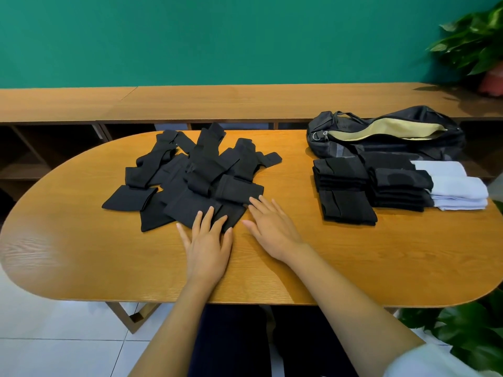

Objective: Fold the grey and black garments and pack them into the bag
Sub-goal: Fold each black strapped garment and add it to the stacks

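A loose pile of black garments [196,175] lies spread on the left-middle of the oval wooden table [81,254]. My left hand [208,246] lies flat with straight fingers, its fingertips on the near edge of the pile. My right hand [272,227] also lies flat beside it, fingertips touching a black piece. At the right stand two stacks of folded black garments [345,194], [397,189] and a stack of folded pale grey garments [457,190]. Behind them sits a black bag [386,134], unzipped, with a tan lining showing.
A long wooden shelf unit [217,102] runs behind the table against a green wall. Potted plants stand at the far right [479,44] and near right [468,330]. White floor tiles lie below the table's near edge.
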The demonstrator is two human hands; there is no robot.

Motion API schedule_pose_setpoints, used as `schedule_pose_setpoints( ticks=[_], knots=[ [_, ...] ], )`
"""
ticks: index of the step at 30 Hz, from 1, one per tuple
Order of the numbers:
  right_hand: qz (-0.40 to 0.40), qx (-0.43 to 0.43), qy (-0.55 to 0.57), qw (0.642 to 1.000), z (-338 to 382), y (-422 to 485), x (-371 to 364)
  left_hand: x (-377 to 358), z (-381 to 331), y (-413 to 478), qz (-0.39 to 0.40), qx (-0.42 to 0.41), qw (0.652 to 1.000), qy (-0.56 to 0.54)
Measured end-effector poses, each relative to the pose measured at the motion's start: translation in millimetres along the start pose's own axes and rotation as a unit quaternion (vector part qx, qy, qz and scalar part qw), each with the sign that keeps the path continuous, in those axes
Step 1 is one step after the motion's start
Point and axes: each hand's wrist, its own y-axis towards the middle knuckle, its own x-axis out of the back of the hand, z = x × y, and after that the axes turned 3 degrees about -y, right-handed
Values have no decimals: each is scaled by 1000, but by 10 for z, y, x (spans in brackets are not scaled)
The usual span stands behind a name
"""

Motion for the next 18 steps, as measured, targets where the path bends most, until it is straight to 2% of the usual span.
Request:
schedule_pose_setpoints(
  ticks=[8, 18],
  knots=[
    [-11, -28, -19, 999, -425, -524, 153, 7, 4, -5, 2, 2, 1000, -15],
    [-51, -17, -22, 998, -491, -827, 175, 26, -24, -6, 8, 4, 1000, -11]
  ],
)
